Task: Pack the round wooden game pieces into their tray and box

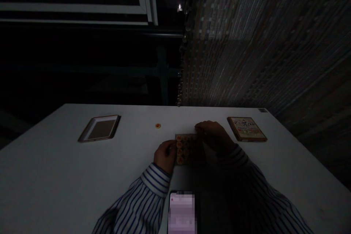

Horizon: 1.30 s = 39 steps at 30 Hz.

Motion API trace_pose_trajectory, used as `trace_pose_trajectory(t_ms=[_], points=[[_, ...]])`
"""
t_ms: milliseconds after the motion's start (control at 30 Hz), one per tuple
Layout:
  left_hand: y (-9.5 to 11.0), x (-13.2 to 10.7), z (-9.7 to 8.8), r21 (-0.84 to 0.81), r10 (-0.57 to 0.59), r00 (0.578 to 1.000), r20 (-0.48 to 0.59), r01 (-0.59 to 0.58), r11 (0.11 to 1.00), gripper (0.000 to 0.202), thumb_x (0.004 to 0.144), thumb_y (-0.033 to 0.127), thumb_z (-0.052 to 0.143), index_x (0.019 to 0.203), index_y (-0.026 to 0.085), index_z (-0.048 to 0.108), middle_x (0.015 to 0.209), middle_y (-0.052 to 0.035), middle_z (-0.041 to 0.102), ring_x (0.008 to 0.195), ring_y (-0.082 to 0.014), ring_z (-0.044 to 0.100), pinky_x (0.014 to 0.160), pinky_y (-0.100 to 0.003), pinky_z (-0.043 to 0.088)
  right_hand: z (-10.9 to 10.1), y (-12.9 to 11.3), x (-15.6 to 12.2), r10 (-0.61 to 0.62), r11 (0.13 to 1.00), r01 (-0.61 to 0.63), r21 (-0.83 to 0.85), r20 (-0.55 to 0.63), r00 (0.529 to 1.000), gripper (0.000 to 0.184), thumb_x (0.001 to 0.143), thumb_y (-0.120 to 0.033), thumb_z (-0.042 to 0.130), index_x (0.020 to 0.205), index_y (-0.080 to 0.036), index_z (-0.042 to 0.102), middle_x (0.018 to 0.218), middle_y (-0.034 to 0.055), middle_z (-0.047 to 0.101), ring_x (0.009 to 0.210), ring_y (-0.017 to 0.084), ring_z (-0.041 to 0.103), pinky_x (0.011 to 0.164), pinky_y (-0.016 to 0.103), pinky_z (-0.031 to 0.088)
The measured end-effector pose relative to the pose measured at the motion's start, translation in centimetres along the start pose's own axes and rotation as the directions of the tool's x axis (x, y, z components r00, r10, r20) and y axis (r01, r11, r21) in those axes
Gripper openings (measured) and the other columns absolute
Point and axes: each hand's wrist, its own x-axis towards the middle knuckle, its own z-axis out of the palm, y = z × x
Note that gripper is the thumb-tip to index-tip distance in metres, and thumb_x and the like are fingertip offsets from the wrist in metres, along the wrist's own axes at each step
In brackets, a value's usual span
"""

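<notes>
A small tray of round Chinese chess pieces (180,152) lies on the white table in front of me, its pieces packed in rows with reddish marks. My left hand (165,155) is closed at the tray's left edge, thumb and fingers against it. Over the tray's far right corner, my right hand (214,135) is bent with its fingers together; deep shadow hides what its fingertips touch. One loose chess piece (158,125) lies beyond the tray, to the left. The tray's right half is dark and partly covered by my right hand's shadow.
An open, shallow box half (102,130) stands at the left of the white table (123,175). A box lid with a printed picture (246,128) lies at the right. Near me is a lit phone (181,212) with a blurred screen. A string curtain (219,44) hangs behind the table.
</notes>
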Motion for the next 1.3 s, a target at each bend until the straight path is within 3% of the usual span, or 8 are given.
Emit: trace_pose_trajectory(t_ms=[367,533,633,733,867,967,1133,1300], points=[[1.2,0.3,-0.9,-0.090,-0.076,0.995,-0.067,0.069,0.994,0.027,0.073,0.032,0.051,0.090,0.015,0.063,0.085,-0.0071,0.066,0.077,-0.0172,0.060,0.073,-0.031,0.048,-1.0,-0.1,-0.3,0.031,0.994,-0.017,0.112,-0.125,0.992,0.024,0.085,-0.023,0.038,0.092,-0.017,0.060,0.083,0.0044,0.064,0.080,0.015,0.054,0.070,0.026,0.031],[2.2,1.6,-2.5,-0.151,-0.088,0.991,-0.097,0.073,0.986,0.029,0.073,0.033,0.053,0.092,0.013,0.062,0.088,-0.0087,0.065,0.077,-0.0168,0.060,0.074,-0.031,0.047,-1.9,-0.4,-0.2,0.058,0.984,-0.040,0.171,-0.101,0.993,0.025,0.086,-0.025,0.038,0.095,-0.018,0.060,0.089,0.0048,0.064,0.085,0.015,0.055,0.075,0.025,0.034],[2.7,2.8,-3.7,-0.135,-0.033,0.989,-0.143,0.014,0.991,0.030,0.073,0.034,0.053,0.094,0.013,0.061,0.093,-0.0096,0.064,0.080,-0.0176,0.060,0.074,-0.031,0.047,-2.2,-0.7,0.2,0.050,0.979,-0.028,0.203,-0.106,0.993,0.025,0.085,-0.026,0.038,0.095,-0.018,0.060,0.091,0.0045,0.064,0.086,0.015,0.054,0.078,0.025,0.035],[2.9,4.0,-4.8,-0.103,-0.043,0.985,-0.167,0.025,0.994,0.032,0.073,0.038,0.052,0.094,0.014,0.061,0.090,-0.0088,0.064,0.075,-0.0169,0.060,0.068,-0.029,0.048,-2.3,-1.1,0.7,0.034,0.970,-0.005,0.242,-0.116,0.993,0.025,0.086,-0.025,0.038,0.094,-0.017,0.060,0.091,0.0046,0.064,0.086,0.015,0.055,0.078,0.025,0.036],[2.1,5.4,-5.8,-0.054,-0.101,0.977,-0.187,0.093,0.994,0.038,0.072,0.043,0.052,0.097,0.015,0.060,0.082,-0.0080,0.064,0.065,-0.0162,0.059,0.059,-0.028,0.048,-1.8,-1.7,1.9,-0.006,0.957,0.041,0.287,-0.123,0.992,0.025,0.085,-0.024,0.039,0.093,-0.017,0.061,0.092,0.0043,0.064,0.087,0.014,0.055,0.080,0.024,0.036],[0.8,6.2,-6.0,0.002,-0.094,0.976,-0.197,0.096,0.995,0.039,0.071,0.042,0.053,0.098,0.015,0.060,0.084,-0.0083,0.064,0.069,-0.0173,0.060,0.062,-0.029,0.048,-1.1,-2.3,2.9,-0.043,0.953,0.072,0.294,-0.102,0.994,0.024,0.084,-0.025,0.040,0.093,-0.017,0.061,0.092,0.0039,0.064,0.087,0.014,0.055,0.080,0.024,0.036],[-1.4,7.2,-5.4,0.116,-0.004,0.985,-0.174,0.025,0.993,0.042,0.071,0.044,0.053,0.100,0.014,0.059,0.090,-0.0104,0.064,0.080,-0.0202,0.061,0.072,-0.033,0.048,-0.1,-3.0,4.3,-0.047,0.964,0.054,0.262,-0.034,0.998,0.025,0.085,-0.027,0.039,0.095,-0.018,0.061,0.092,0.0036,0.064,0.087,0.014,0.055,0.080,0.024,0.035],[-2.2,7.8,-4.6,0.266,0.121,0.984,-0.128,-0.083,0.960,0.037,0.076,0.039,0.049,0.101,0.013,0.058,0.099,-0.0113,0.063,0.093,-0.0220,0.057,0.083,-0.036,0.044,0.6,-3.5,5.1,-0.057,0.974,0.050,0.221,0.024,0.998,0.028,0.086,-0.029,0.036,0.100,-0.019,0.059,0.096,0.0041,0.063,0.092,0.015,0.053,0.081,0.025,0.034]])
